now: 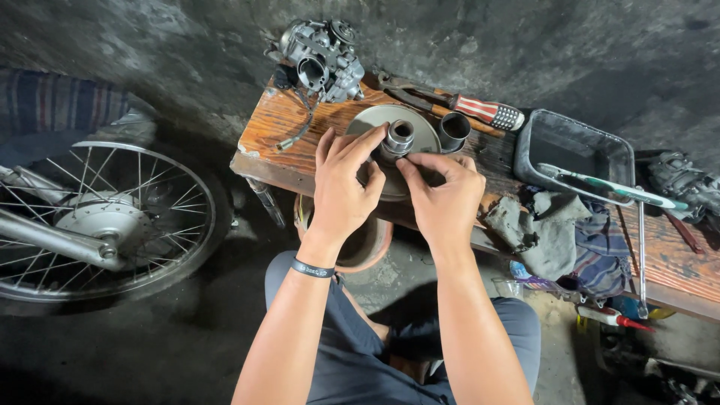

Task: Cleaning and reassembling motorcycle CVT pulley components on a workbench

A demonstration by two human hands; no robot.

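Metal disc (420, 127) with hub (398, 137) flat on the wooden bench (277, 124), near its front edge. Left hand (341, 191) and right hand (442, 196) both pinching the hub's base, fingers curled, palms down. Just right of the hub, a dark sleeve (454, 130). Farther back, a carburetor (321, 60) and screwdriver (486, 112). Right, a grey tray (574, 154) and rags (547, 229). Far left, a spoked wheel (112, 217).

Motorcycle workshop: spoked wheel (112, 217), carburetor (319, 60) (screwdrivers (480, 111) too).
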